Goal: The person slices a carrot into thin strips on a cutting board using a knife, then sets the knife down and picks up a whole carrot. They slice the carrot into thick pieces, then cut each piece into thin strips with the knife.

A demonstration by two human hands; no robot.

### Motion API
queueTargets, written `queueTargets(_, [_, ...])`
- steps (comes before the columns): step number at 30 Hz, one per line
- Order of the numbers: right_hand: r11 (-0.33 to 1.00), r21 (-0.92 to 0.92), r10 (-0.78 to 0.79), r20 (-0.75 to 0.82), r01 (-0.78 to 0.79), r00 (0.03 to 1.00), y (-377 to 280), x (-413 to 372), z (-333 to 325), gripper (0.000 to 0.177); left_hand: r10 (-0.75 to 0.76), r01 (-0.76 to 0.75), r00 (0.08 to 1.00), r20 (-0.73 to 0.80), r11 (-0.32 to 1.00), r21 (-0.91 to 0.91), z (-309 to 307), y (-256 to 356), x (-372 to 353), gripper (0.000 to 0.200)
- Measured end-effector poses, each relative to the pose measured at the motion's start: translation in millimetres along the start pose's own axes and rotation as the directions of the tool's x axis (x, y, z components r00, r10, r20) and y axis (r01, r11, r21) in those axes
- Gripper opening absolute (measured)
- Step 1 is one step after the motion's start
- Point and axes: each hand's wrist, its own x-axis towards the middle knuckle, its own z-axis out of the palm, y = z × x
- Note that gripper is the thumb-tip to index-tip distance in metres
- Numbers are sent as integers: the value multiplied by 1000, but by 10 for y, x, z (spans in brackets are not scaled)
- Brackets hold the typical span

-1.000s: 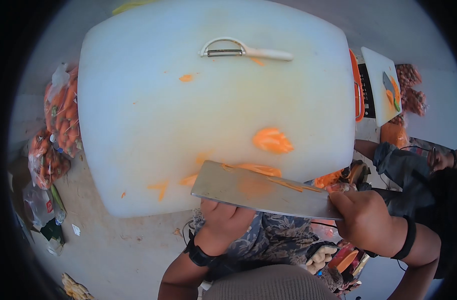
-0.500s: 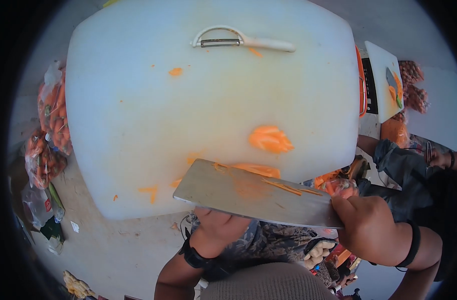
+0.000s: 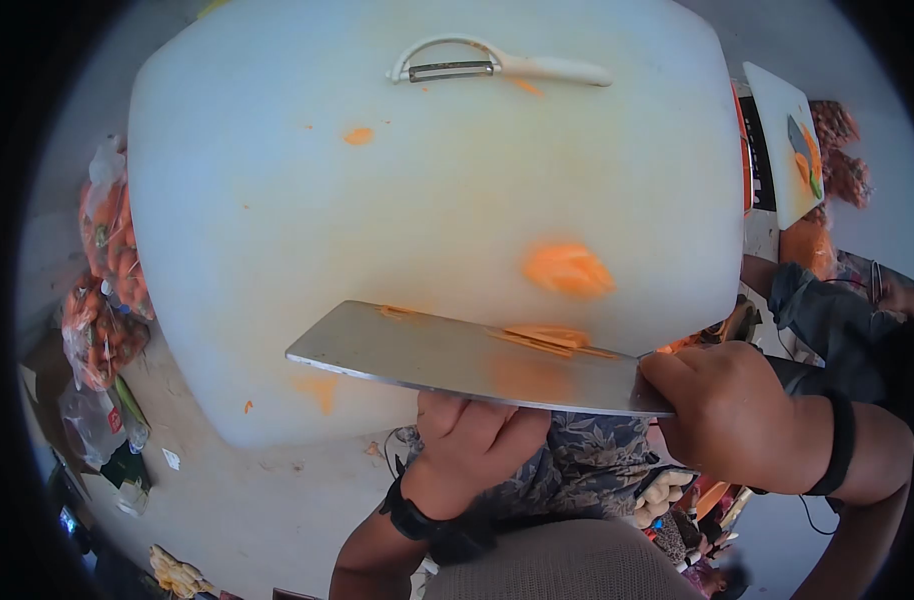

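My right hand (image 3: 742, 420) is wrapped around the handle of a cleaver (image 3: 437, 358). Its broad blade lies slanted over the near edge of a white cutting board (image 3: 377, 220), with thin carrot strips (image 3: 547, 338) on its surface. My left hand (image 3: 477, 440) is curled against the blade's near edge; the blade hides its fingertips and whatever they may hold. Beyond the blade sits a small pile of carrot slices (image 3: 569, 270). A white peeler (image 3: 497, 65) rests toward the far side of the board.
Bags of carrots (image 3: 105, 330) stand on the floor to the left. At right, another cutting board (image 3: 782, 150) carries a knife and carrot pieces, near a person's arm (image 3: 897, 298). Small carrot scraps (image 3: 359, 136) are scattered on my board.
The cleaver has shifted left and slightly up in view, with carrot strips on its blade. My left hand has moved right along the blade's near edge.
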Motion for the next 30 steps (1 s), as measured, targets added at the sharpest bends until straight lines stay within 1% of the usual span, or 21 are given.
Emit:
queueTargets(1, [1000,24,6,14,-6,1000,11,23,5,14,-15,14,1000,-13,999,-41,4,15,-11,30])
queueTargets(2, [1000,-5,-6,54,6,999,17,5,-5,15,-43,43,999,-12,998,-37,-11,40,-44,30])
queueTargets(3, [1000,4,-8,76,7,997,9,-1,11,15,-199,214,977,81,944,-251,-48,61,-81,30])
queueTargets(4, [999,-37,-28,55,30,998,7,-2,33,15,-315,369,929,194,822,-434,-68,53,-97,31])
queueTargets(5, [996,-80,-48,27,50,998,7,-3,55,16,-314,371,928,199,821,-434,-66,31,-111,31])
queueTargets(6, [996,-77,-41,25,43,999,22,13,106,16,-294,354,935,200,819,-452,-48,12,-132,31])
queueTargets(8, [994,-48,-103,-59,100,993,76,54,226,15,-259,326,944,203,819,-471,-40,-3,-113,31])
queueTargets(9, [994,-47,-104,-69,101,992,79,62,228,15,-153,182,981,116,935,-304,-43,-12,-81,31])
queueTargets(10, [995,-45,-92,-79,89,993,76,63,230,15,-28,33,998,50,993,-109,-48,-13,-52,31])
queueTargets(11, [996,-42,-78,-90,74,993,71,59,234,14,-18,23,999,51,995,-102,-46,-1,-29,31])
queueTargets(13, [997,-28,-81,-126,78,989,79,72,274,14,-63,64,998,32,997,-45,-27,25,20,29])
queueTargets(15, [997,-16,-72,-165,71,984,107,53,325,15,-2,2,1000,14,1000,-15,0,30,60,27])
queueTargets(16, [998,-9,-61,-150,60,987,134,55,355,14,44,-44,999,-8,999,22,15,30,79,27])
queueTargets(17, [999,-3,-52,-137,53,989,164,52,378,13,68,-68,998,-13,997,27,26,37,85,27])
queueTargets(19, [999,-1,-47,-168,48,985,187,36,396,10,36,-35,999,-35,999,30,52,35,91,22])
queueTargets(20, [1000,-6,-31,-163,31,986,173,33,406,10,53,-51,997,-47,998,40,60,33,105,22])
queueTargets(22, [1000,-14,-28,-164,26,986,129,59,379,11,43,-44,998,-50,999,-7,61,18,120,19])
queueTargets(24, [996,-71,38,-122,-47,992,75,100,347,14,39,-39,997,-63,999,-9,63,4,140,20])
queueTargets(28, [995,-95,14,-116,-26,993,34,135,258,11,30,-31,995,-91,1000,-7,74,0,141,19])
queueTargets(30, [996,-64,55,-58,-59,997,9,130,232,14,37,-38,994,-100,999,-11,86,2,142,19])
